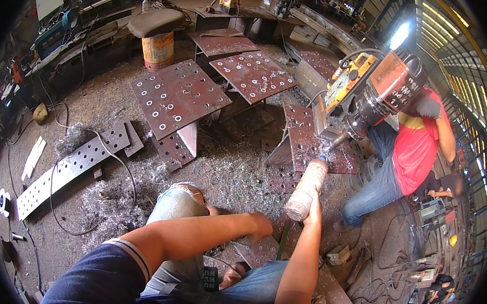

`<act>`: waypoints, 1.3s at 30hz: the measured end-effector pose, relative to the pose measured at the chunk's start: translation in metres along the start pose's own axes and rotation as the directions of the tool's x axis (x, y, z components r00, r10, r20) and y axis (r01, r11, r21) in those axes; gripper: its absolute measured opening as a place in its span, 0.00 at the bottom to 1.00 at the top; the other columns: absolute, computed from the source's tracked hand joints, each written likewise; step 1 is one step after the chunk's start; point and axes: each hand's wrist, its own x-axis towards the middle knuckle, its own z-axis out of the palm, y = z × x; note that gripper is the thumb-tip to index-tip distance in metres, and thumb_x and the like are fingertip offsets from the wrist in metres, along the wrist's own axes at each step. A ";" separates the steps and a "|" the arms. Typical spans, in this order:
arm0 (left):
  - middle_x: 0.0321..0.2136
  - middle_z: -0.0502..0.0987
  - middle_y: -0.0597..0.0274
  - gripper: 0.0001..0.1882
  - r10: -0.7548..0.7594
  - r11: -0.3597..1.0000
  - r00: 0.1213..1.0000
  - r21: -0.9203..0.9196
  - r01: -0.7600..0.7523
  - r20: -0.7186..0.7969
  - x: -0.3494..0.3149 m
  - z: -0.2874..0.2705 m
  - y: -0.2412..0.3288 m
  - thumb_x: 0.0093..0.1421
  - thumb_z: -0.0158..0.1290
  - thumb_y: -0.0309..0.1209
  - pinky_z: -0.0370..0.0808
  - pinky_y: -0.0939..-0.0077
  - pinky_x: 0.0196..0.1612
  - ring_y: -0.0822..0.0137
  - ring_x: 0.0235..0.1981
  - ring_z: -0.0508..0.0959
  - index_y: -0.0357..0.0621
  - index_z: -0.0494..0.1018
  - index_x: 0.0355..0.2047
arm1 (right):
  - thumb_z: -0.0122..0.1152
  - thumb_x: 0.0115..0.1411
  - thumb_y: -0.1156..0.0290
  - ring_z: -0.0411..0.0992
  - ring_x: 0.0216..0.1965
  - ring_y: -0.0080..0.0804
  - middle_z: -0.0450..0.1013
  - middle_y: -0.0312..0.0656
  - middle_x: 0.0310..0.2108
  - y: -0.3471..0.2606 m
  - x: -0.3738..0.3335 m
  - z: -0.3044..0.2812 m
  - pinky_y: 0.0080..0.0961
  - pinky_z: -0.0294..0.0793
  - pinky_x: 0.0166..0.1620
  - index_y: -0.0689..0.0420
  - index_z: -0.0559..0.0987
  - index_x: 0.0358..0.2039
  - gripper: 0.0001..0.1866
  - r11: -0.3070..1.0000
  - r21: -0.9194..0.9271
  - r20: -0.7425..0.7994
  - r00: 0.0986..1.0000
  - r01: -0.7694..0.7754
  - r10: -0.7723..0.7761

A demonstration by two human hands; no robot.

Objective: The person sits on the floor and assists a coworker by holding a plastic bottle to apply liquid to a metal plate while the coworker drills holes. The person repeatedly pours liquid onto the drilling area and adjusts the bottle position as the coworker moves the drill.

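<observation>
My right hand (313,204) is wrapped round a cloudy plastic bottle (308,188), held tilted. Its blue cap end points up and right, toward the bit of a magnetic drill (388,85) with a reddish motor and yellow body. The bit reaches down to a brown steel plate (301,126) with holes. The bottle tip is close to the bit; whether they touch I cannot tell. My left hand (260,227) hangs past my bent knee, its fingers turned down and hidden. A co-worker in a red shirt (418,154) crouches behind the drill, a grey-gloved hand (425,107) against it.
Drilled brown plates (180,94) rest on supports ahead, with another plate (254,75) beside them. A long perforated steel strip (75,166) lies at left, crossed by a cable (121,160). Metal shavings (117,203) litter the floor. A padded stool (156,23) stands at the back.
</observation>
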 end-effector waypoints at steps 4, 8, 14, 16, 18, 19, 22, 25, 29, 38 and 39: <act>0.33 0.84 0.46 0.12 0.005 1.000 1.000 -0.002 -0.005 -0.002 -0.002 0.001 -0.001 0.43 0.60 0.28 0.80 0.52 0.39 0.45 0.38 0.84 0.41 0.84 0.31 | 0.61 0.64 0.46 0.80 0.46 0.40 0.78 0.47 0.48 -0.001 -0.002 0.004 0.40 0.81 0.50 0.63 0.72 0.59 0.35 1.000 -0.004 0.006 1.000 -0.008 0.008; 0.33 0.84 0.46 0.13 0.004 1.000 1.000 -0.001 -0.004 -0.002 0.000 0.002 -0.001 0.42 0.60 0.28 0.80 0.52 0.39 0.45 0.38 0.84 0.41 0.84 0.31 | 0.60 0.65 0.47 0.80 0.46 0.40 0.78 0.48 0.49 -0.001 0.002 0.000 0.41 0.81 0.50 0.64 0.72 0.59 0.34 1.000 -0.009 0.014 1.000 -0.012 0.012; 0.32 0.84 0.46 0.12 0.013 1.000 0.999 -0.008 -0.013 0.035 0.005 0.002 -0.002 0.42 0.61 0.28 0.80 0.52 0.39 0.45 0.38 0.84 0.40 0.84 0.30 | 0.61 0.64 0.47 0.80 0.46 0.39 0.78 0.46 0.50 0.002 0.013 -0.009 0.40 0.80 0.51 0.63 0.73 0.58 0.34 1.000 -0.024 0.027 0.999 -0.016 0.016; 0.32 0.84 0.46 0.13 0.011 1.000 1.000 -0.016 -0.010 0.029 0.005 0.003 -0.003 0.41 0.61 0.28 0.80 0.52 0.38 0.45 0.38 0.84 0.40 0.84 0.30 | 0.61 0.65 0.47 0.80 0.47 0.39 0.78 0.46 0.50 0.003 0.011 -0.007 0.40 0.80 0.51 0.64 0.73 0.59 0.34 0.999 -0.033 -0.012 1.000 -0.009 0.009; 0.31 0.84 0.47 0.14 0.008 1.000 1.000 -0.009 -0.008 0.016 0.007 0.006 -0.004 0.39 0.62 0.28 0.80 0.52 0.37 0.46 0.37 0.84 0.41 0.84 0.30 | 0.61 0.65 0.48 0.80 0.47 0.40 0.78 0.46 0.50 0.002 0.011 -0.006 0.40 0.80 0.51 0.64 0.73 0.59 0.33 0.999 -0.035 -0.031 1.000 0.001 -0.002; 0.31 0.84 0.48 0.15 0.008 1.000 1.000 0.001 -0.008 0.006 0.008 0.007 -0.004 0.38 0.64 0.29 0.80 0.52 0.36 0.47 0.37 0.85 0.41 0.85 0.30 | 0.61 0.66 0.48 0.80 0.47 0.40 0.78 0.46 0.51 0.003 0.011 -0.005 0.40 0.80 0.51 0.64 0.73 0.59 0.33 0.999 -0.033 -0.031 0.999 0.005 -0.006; 0.32 0.85 0.48 0.16 0.004 1.000 1.000 0.007 -0.004 0.005 0.010 0.009 -0.005 0.36 0.65 0.29 0.80 0.52 0.35 0.48 0.36 0.85 0.42 0.85 0.30 | 0.60 0.66 0.49 0.80 0.47 0.40 0.78 0.47 0.51 0.003 0.010 -0.003 0.40 0.80 0.51 0.64 0.72 0.59 0.33 0.999 -0.041 -0.045 0.999 0.011 -0.013; 0.32 0.84 0.47 0.14 0.012 1.000 1.000 0.005 -0.012 0.009 0.006 0.005 -0.003 0.39 0.62 0.28 0.80 0.52 0.37 0.46 0.37 0.84 0.41 0.84 0.30 | 0.60 0.66 0.49 0.80 0.47 0.40 0.78 0.47 0.51 0.002 0.010 -0.004 0.40 0.81 0.50 0.64 0.72 0.59 0.33 0.999 -0.046 -0.056 0.998 0.014 -0.017; 0.32 0.84 0.46 0.13 0.003 1.000 1.000 -0.012 -0.003 0.010 0.004 0.003 -0.002 0.41 0.60 0.28 0.80 0.52 0.38 0.45 0.38 0.84 0.40 0.84 0.30 | 0.60 0.66 0.49 0.80 0.47 0.40 0.78 0.47 0.50 0.003 0.011 -0.007 0.40 0.81 0.50 0.65 0.72 0.59 0.33 0.997 -0.060 -0.023 0.999 0.043 -0.044; 0.32 0.85 0.49 0.16 0.000 1.000 1.000 0.001 0.000 -0.015 0.008 0.008 -0.005 0.38 0.64 0.29 0.80 0.53 0.36 0.47 0.37 0.85 0.42 0.85 0.31 | 0.60 0.64 0.44 0.80 0.46 0.40 0.78 0.46 0.49 0.006 0.009 -0.004 0.41 0.81 0.50 0.63 0.74 0.57 0.35 0.997 -0.073 -0.021 0.999 0.035 -0.037; 0.33 0.85 0.49 0.16 -0.003 1.000 1.000 -0.004 0.003 -0.016 0.007 0.006 -0.004 0.38 0.65 0.30 0.80 0.53 0.37 0.48 0.38 0.85 0.42 0.85 0.32 | 0.60 0.64 0.44 0.80 0.46 0.40 0.78 0.46 0.49 0.006 0.009 -0.005 0.41 0.81 0.50 0.63 0.74 0.57 0.35 0.996 -0.079 -0.025 0.999 0.042 -0.044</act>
